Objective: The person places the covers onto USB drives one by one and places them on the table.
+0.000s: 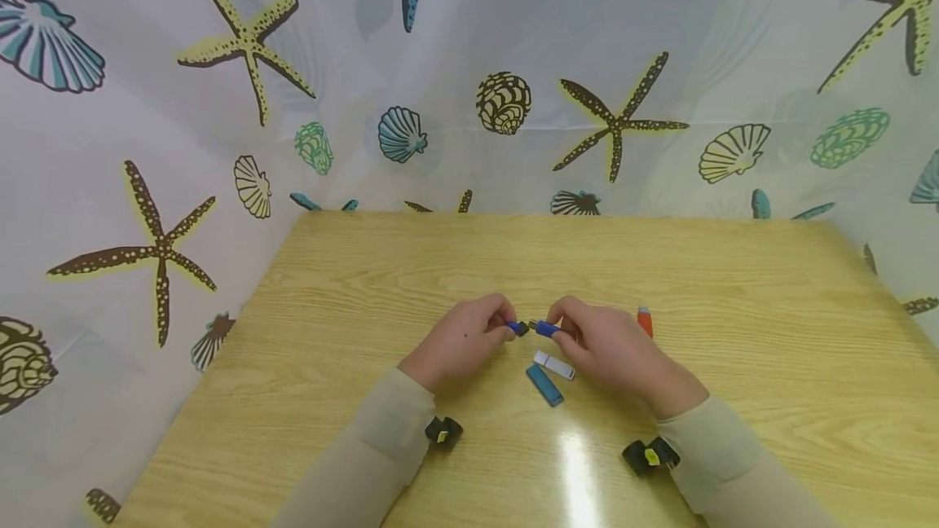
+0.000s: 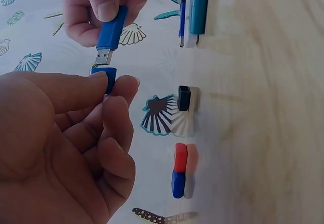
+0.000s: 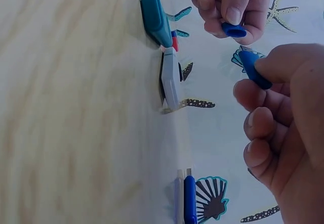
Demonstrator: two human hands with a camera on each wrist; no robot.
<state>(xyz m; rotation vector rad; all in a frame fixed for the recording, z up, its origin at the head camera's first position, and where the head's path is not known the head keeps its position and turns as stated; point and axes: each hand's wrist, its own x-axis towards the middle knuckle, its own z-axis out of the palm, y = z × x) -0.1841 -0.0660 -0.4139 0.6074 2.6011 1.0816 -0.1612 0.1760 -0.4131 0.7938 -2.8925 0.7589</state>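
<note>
My left hand pinches a small blue cap between thumb and fingers. In my right hand is a blue USB flash drive, its metal plug bare and pointing at the cap. In the left wrist view the plug's tip is right at the cap's mouth; the right wrist view shows the cap's opening. Below the hands, a white flash drive and a teal flash drive lie close together on the table.
A red flash drive lies beyond my right hand, partly hidden. A black cap and red and blue caps show in the left wrist view. Another blue drive lies plug-out on the wooden table. Shell-patterned cloth surrounds it.
</note>
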